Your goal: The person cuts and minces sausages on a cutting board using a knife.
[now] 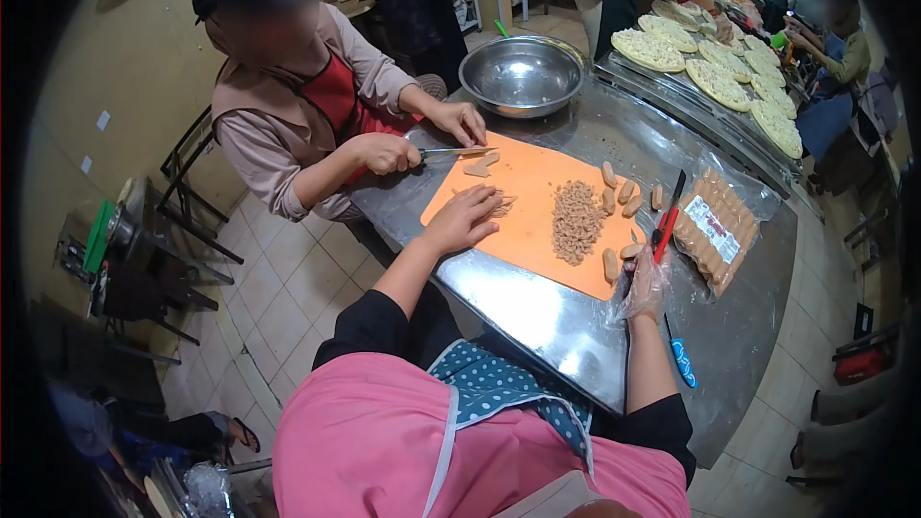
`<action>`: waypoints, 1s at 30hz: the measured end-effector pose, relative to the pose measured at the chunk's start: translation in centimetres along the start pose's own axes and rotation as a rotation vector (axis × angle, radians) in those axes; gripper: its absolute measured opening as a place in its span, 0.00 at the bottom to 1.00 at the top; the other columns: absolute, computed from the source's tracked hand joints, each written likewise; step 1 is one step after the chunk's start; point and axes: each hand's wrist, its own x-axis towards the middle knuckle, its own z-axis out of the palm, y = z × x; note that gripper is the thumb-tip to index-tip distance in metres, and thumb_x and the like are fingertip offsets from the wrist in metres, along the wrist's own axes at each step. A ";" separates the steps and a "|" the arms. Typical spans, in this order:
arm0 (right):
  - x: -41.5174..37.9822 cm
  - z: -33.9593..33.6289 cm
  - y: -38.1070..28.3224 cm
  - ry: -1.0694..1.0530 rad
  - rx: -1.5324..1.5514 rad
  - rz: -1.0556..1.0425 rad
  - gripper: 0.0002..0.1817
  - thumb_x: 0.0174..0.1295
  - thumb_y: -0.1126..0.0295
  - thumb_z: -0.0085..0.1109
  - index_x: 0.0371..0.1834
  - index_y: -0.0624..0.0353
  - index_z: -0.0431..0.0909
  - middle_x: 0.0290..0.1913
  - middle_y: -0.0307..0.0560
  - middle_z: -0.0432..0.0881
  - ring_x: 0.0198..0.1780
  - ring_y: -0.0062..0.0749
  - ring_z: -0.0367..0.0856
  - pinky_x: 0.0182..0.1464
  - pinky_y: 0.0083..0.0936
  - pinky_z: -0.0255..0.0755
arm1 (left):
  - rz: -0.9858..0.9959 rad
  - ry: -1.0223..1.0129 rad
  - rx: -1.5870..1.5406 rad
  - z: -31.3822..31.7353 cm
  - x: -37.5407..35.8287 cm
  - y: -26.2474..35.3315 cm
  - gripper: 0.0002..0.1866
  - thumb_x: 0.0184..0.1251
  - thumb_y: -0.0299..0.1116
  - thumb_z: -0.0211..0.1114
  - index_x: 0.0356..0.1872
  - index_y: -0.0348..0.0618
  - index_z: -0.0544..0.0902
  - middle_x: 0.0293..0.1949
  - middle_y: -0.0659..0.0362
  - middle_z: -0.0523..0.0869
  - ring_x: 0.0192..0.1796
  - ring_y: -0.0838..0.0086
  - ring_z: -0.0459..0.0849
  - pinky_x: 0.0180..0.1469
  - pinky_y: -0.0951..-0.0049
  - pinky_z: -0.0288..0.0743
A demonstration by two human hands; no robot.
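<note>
Knife (pixel 664 232) gripped in right hand (pixel 647 290), just beyond board edge (pixel 601 290), left hand (pixel 462 219) spread at sausage strips (pixel 507 203)

A cutting board (pixel 530 168) lies on the table (pixel 739 345), with a bowl (pixel 523 82) behind it. Chopped pieces (pixel 577 223) sit on the board's right half, and loose sausages (pixel 608 201) lie along and beside its right edge. Farther right lies a packet (pixel 715 232); a utensil (pixel 682 362) lies before it. Topped rounds (pixel 719 83) lie behind, to the right.
</note>
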 end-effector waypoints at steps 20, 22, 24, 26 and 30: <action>-1.0 0.4 -0.6 0.058 0.007 -0.104 0.11 0.67 0.62 0.48 0.47 0.54 0.67 0.25 0.33 0.69 0.25 0.14 0.67 0.28 0.15 0.63 | -0.317 0.088 -0.222 2.6 -1.0 6.4 0.16 0.54 0.31 0.65 0.45 0.40 0.80 0.42 0.54 0.83 0.43 0.60 0.80 0.47 0.66 0.73; -1.2 0.3 -0.8 0.047 0.095 -0.117 0.11 0.67 0.62 0.48 0.47 0.54 0.67 0.25 0.32 0.69 0.25 0.13 0.67 0.28 0.14 0.64 | -0.323 0.085 -0.262 2.8 -0.9 6.5 0.19 0.54 0.34 0.66 0.47 0.39 0.79 0.44 0.51 0.83 0.45 0.58 0.80 0.49 0.65 0.72; -1.5 -0.1 -1.3 -0.070 0.264 -0.104 0.10 0.68 0.64 0.46 0.48 0.55 0.67 0.26 0.33 0.69 0.25 0.13 0.68 0.28 0.13 0.65 | -0.313 0.119 -0.232 2.8 -1.1 6.5 0.21 0.53 0.37 0.66 0.47 0.39 0.79 0.45 0.49 0.82 0.46 0.57 0.79 0.50 0.64 0.72; -1.4 -0.3 -0.7 -0.083 0.294 -0.137 0.11 0.68 0.64 0.46 0.48 0.56 0.67 0.27 0.33 0.69 0.26 0.14 0.68 0.29 0.13 0.66 | -0.296 0.156 -0.201 2.8 -0.9 6.3 0.23 0.52 0.40 0.67 0.48 0.39 0.79 0.47 0.47 0.81 0.48 0.56 0.79 0.51 0.64 0.71; -3.9 0.1 -3.1 -0.165 0.326 -0.192 0.10 0.69 0.63 0.46 0.45 0.58 0.67 0.29 0.36 0.71 0.28 0.16 0.69 0.30 0.15 0.69 | -0.314 0.126 -0.168 2.5 -0.1 6.5 0.26 0.50 0.45 0.67 0.49 0.40 0.79 0.48 0.46 0.79 0.51 0.56 0.77 0.54 0.60 0.68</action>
